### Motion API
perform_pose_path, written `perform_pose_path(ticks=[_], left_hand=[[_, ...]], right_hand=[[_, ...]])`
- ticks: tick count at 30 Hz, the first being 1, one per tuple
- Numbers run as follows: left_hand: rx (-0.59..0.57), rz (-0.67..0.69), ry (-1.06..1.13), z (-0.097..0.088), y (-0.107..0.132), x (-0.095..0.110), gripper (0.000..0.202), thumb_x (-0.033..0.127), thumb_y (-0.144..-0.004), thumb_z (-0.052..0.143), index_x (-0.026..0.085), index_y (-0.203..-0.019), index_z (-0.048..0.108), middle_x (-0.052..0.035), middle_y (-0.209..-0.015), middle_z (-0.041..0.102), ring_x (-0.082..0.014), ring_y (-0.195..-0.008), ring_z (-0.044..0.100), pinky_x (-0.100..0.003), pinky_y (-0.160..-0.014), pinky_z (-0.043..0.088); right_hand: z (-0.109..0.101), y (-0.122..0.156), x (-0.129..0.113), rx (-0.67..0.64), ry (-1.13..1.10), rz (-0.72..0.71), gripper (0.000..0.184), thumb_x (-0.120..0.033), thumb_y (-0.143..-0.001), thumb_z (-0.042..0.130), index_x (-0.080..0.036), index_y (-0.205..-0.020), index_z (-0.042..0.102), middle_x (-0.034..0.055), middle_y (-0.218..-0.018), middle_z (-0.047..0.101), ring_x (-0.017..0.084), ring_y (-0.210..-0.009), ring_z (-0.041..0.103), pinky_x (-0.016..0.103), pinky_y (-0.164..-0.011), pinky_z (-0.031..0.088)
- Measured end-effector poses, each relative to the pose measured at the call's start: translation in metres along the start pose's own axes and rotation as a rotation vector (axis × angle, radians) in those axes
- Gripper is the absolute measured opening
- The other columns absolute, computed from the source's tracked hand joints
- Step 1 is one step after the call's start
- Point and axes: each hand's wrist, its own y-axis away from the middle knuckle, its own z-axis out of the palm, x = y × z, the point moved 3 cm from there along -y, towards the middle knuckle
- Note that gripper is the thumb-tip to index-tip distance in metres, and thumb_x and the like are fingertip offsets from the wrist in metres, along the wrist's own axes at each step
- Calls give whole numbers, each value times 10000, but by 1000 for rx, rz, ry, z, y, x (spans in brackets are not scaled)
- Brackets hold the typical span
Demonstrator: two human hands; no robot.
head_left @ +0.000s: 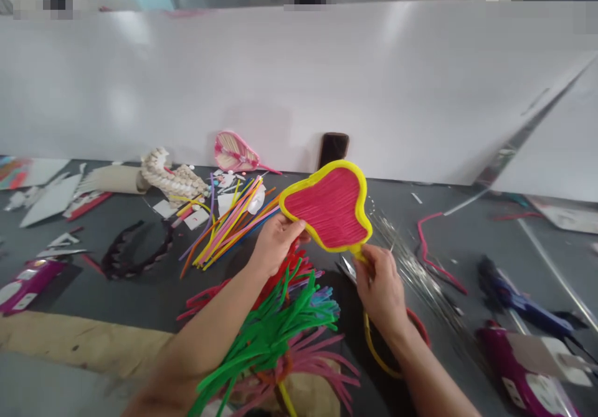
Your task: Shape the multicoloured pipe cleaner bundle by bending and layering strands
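Observation:
Both hands hold up a hand fan (pixel 324 208), or a similar flat piece on a stick, with a crimson middle and a thick yellow pipe-cleaner rim. Its outline is wavy, like a lopsided heart. My left hand (pixel 280 239) pinches the lower left rim between thumb and fingers. The short yellow handle at the lower right is gripped by my right hand (pixel 380 280), whose fingers partly cover it. Below my hands lie bundles of green pipe cleaners (pixel 275 330), with red pipe cleaners (pixel 289 273) behind them. Scissors (pixel 346 268) show beside my right hand.
Loose coloured pipe cleaners (pixel 228 230), a dark braided headband (pixel 135 252) and a pink leaf-shaped fan (pixel 233 151) lie left. A phone (pixel 333 149) leans against the white partition (pixel 299 80). At right are thin wires (pixel 415 273) and a blue glue gun (pixel 523 301).

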Motion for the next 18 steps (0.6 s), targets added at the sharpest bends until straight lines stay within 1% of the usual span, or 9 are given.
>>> perform_pose_path(ticks=[3, 6, 10, 14, 18], left_hand=[[21, 5, 7, -2, -2, -3, 369, 474, -683, 774, 169, -848, 647, -28, -740, 740, -179, -683, 700, -320, -712, 562], [7, 4, 3, -2, -4, -4, 344, 433, -679, 774, 168, -865, 659, -35, -795, 753, -193, -746, 707, -327, -747, 557], [-14, -14, 5, -1, -5, -8, 350, 395, -670, 775, 166, -901, 644, -37, -835, 752, -193, -770, 704, -329, -756, 550], [-7, 7, 23, 2, -5, -10, 407, 315, -635, 783, 180, -976, 606, -21, -892, 747, -191, -844, 703, -330, -828, 536], [-3, 15, -5, 4, -6, -13, 345, 240, -654, 732, 184, -958, 578, -13, -884, 728, -179, -832, 686, -318, -823, 520]], right_hand=[[5, 6, 3, -52, -79, 104, 110, -294, -937, 536, -244, -1035, 534, 43, -876, 637, 184, -732, 627, 306, -631, 521], [8, 10, 7, -93, -117, 168, 135, -316, -922, 558, -238, -1030, 535, 34, -858, 638, 172, -692, 622, 294, -607, 514], [10, 11, 8, -103, -125, 179, 138, -312, -914, 567, -232, -1022, 541, 39, -868, 645, 175, -709, 630, 294, -613, 511], [10, 11, 6, -109, -108, 174, 138, -308, -916, 560, -233, -1031, 541, 47, -884, 650, 180, -724, 626, 300, -626, 511], [11, 13, 4, -135, -130, 187, 145, -313, -916, 555, -232, -1034, 538, 50, -885, 650, 178, -717, 620, 301, -627, 511]])
